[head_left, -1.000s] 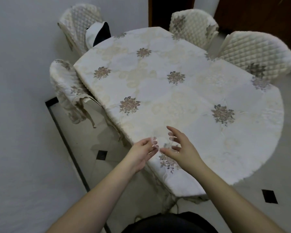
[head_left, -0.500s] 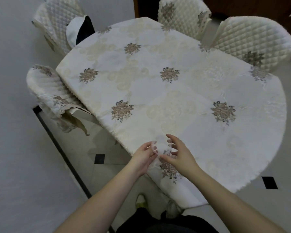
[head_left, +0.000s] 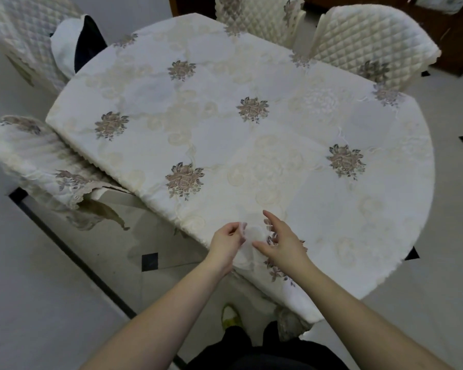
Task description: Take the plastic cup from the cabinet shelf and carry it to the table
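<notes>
Two bare hands meeting over the near edge of the tabletop (head_left: 251,134), seen from above. Left hand (head_left: 226,243) with fingers (head_left: 237,231) curled and pinched on the left rim of a clear plastic cup (head_left: 253,236). Right hand (head_left: 284,243) cupped loosely at the cup's right side, fingers (head_left: 269,217) spread and partly bent, thumb tip low against the cup wall; firmness of that hold not clear, since the cup is transparent and nearly lost against the cloth. Cup lying between the two sets of fingers, directly over the tabletop edge; contact with the cloth below not discernible. Just beyond the fingertips, pale embroidered tablecloth with a brown floral motif (head_left: 185,180) up and to the left of the left fingers, and another motif (head_left: 345,160) farther off to the right of the right fingers. Partly under the right palm, a further floral motif at the draped cloth edge. Well beyond the fingers, quilted chair covers (head_left: 372,41) along the far side of the tabletop. Left of the left fingers, one covered chair (head_left: 38,161) tucked against the tabletop side. Below the wrists, tiled floor (head_left: 64,303) with a dark inset square (head_left: 149,261).
</notes>
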Tool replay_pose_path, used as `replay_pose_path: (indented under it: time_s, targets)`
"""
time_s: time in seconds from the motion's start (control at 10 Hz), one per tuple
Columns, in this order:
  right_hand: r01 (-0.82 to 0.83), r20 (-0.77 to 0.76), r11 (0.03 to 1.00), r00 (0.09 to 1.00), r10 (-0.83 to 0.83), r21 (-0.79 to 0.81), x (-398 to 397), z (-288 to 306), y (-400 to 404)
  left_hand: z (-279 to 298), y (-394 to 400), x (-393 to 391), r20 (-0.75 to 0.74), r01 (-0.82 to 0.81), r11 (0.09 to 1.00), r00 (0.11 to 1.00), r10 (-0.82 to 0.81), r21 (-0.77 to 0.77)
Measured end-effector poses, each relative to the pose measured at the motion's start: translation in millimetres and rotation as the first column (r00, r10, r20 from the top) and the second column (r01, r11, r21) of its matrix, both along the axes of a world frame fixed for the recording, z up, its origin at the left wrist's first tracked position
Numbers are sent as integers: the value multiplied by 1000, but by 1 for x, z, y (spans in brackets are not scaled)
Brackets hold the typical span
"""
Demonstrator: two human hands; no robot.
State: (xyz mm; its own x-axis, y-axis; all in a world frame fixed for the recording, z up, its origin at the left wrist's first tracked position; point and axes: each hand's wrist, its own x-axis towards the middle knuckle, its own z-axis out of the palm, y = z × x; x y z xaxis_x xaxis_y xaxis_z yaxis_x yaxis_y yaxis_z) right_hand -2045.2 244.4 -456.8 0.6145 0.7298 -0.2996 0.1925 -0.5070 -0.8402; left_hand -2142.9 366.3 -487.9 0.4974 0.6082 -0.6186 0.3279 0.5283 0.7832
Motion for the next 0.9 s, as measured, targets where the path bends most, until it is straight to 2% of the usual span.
replay_pose_path:
  time_s: [0.5,0.6,0.8,0.9]
  targets:
    - [42,79,999,996,-39,-31,5,-10,-1,-3,6,8,49,106,994,993,-105,-19]
    - [26,153,999,988,-20,-35,8,-9,2,6,8,9,70,148,989,987,-147,-9]
    - [-9,132,998,991,17,-64,14,-4,3,10,13,10,4,269,954,962,-272,135]
    - [5,118,999,993,1,-47,13,0,0,14,11,12,2,216,971,976,-217,107]
